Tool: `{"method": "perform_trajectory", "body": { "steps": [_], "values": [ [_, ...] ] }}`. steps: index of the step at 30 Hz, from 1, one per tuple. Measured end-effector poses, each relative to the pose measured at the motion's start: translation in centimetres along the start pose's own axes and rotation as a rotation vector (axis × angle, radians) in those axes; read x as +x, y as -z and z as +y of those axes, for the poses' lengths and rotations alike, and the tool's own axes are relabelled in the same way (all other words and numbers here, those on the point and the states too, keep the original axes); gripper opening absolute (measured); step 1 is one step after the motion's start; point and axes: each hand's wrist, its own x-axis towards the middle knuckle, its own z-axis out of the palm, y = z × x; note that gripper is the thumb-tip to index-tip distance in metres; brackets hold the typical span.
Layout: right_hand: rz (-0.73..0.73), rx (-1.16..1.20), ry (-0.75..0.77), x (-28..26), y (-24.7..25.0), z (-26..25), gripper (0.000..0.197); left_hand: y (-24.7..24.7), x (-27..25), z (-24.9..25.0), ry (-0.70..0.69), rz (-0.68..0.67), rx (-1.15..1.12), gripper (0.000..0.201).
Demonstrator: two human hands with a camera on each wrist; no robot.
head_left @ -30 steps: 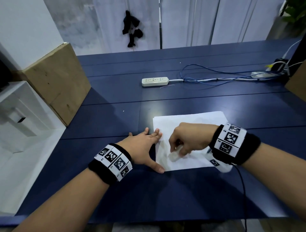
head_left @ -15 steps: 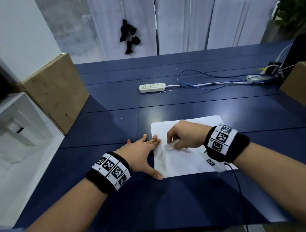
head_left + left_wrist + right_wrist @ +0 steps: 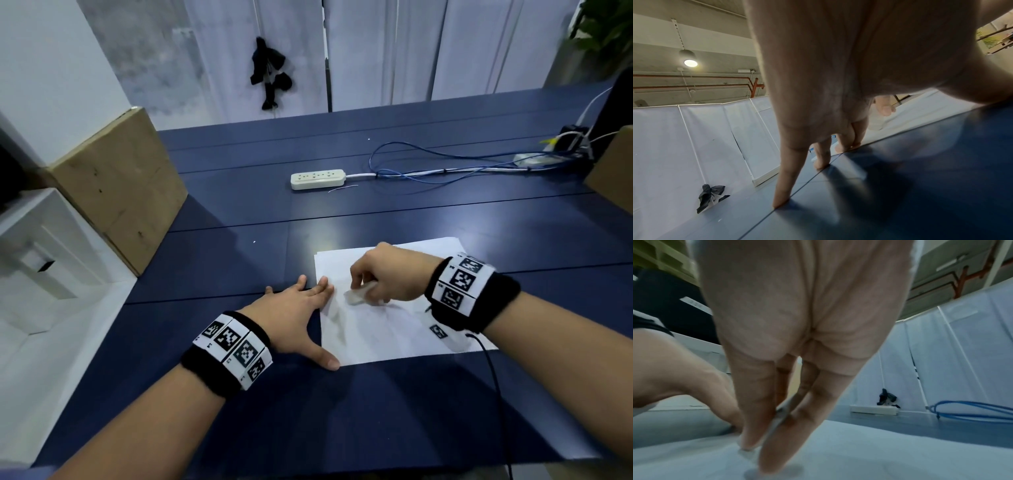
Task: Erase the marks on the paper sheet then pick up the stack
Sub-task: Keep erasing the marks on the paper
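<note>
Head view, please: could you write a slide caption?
Right hand rubs an eraser over the paper stack while the left hand steadies its edge.

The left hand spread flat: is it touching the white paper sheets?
Touching. The head view shows the left hand with fingertips and thumb on the white paper sheets' left edge.

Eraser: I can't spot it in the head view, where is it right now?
In the head view the eraser is pinched in the right hand, pressed on the left half of the paper sheet, just right of the left hand.
</note>
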Motion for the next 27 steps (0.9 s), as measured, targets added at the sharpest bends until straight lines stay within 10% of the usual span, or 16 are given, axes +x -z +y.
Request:
{"method": "perform_trajectory", "body": {
  "steps": [6,12,18,27],
  "values": [
    [-0.298,0.091,0.051,-2.3,-0.9,-1.4,0.019,0.0,0.0,0.1,-0.001,0.000,0.008,0.139],
    [0.039,-0.027,-0.088,0.3,0.2,-0.1,0.012,0.2,-0.3,0.2,0.001,-0.005,0.003,0.138],
    [-0.297,0.100,0.047,-2.2,-0.9,-1.4,0.015,0.1,-0.2,0.2,0.005,-0.002,0.006,0.138],
    [-0.002,0.047,-0.082,0.0,0.3,0.2,0.009,0.3,-0.3,0.2,0.006,-0.003,0.006,0.137]
  ]
}}
